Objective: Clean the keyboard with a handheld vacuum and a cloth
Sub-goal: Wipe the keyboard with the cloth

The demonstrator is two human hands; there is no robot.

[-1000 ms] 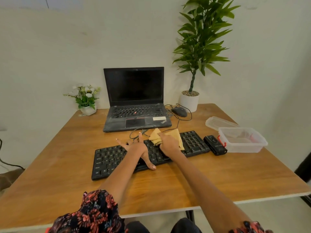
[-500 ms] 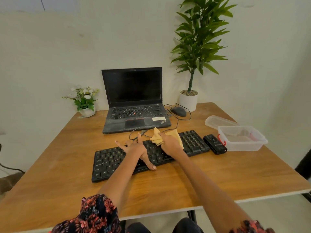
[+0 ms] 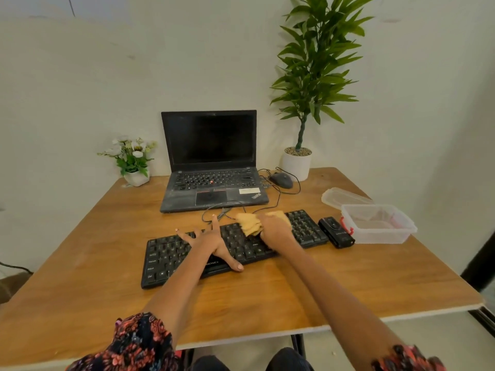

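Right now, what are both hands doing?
Left hand: open, fingers spread flat on the keyboard.
Right hand: closed on the yellow cloth.

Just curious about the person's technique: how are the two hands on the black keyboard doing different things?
The left hand lies flat, fingers spread, empty, pinning the black keyboard; the right hand is bunched around a yellow cloth, further right. Both rest on the keys.

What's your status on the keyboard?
Left hand flat, bracing keyboard. Right hand pressing cloth on keys. Vacuum parked beside; nothing blocking.
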